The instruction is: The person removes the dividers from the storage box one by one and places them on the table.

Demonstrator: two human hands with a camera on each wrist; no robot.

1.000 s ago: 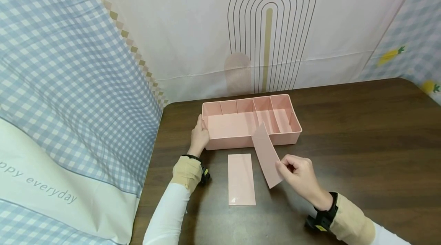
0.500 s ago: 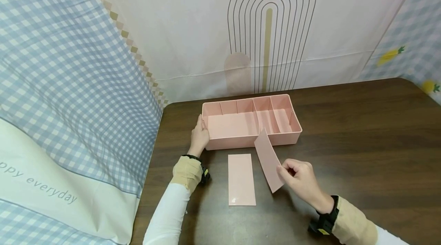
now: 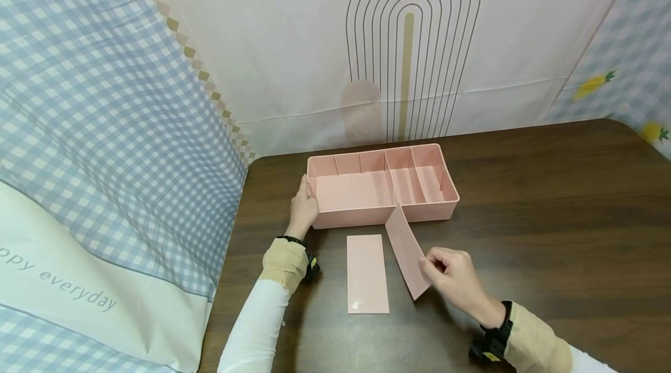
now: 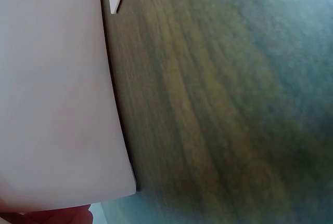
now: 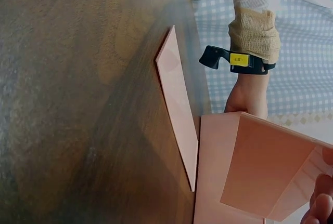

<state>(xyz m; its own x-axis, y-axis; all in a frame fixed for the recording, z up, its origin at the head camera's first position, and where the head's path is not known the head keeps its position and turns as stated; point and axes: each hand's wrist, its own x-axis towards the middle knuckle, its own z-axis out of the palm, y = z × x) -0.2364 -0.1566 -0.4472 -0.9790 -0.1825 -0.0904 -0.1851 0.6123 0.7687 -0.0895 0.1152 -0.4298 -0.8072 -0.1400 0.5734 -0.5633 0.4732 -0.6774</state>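
A long pink organizer box point(image 3: 351, 189) stands at the back of the table, with two upright dividers in its right part and a wide undivided bay on the left. My left hand point(image 3: 303, 205) holds its left end, fingers along the end wall. In front of the box, my right hand point(image 3: 455, 277) pinches one long edge of a thin pink divider panel point(image 3: 406, 253), tilted, its far end near the front rim; whether it touches is unclear. Another flat pink panel point(image 3: 367, 274) lies on the table. Some right fingers point(image 5: 321, 198) show in the right wrist view.
The dark wooden table point(image 3: 550, 198) extends to the right of the box. A white printed cloth point(image 3: 293, 58) hangs behind the table's back edge. Blue checked fabric point(image 3: 141, 128) hangs along the left edge.
The right hand has moved slightly towards the person with its panel, whose far end has drawn back from over the box to its front rim. The left hand and box have stayed put.
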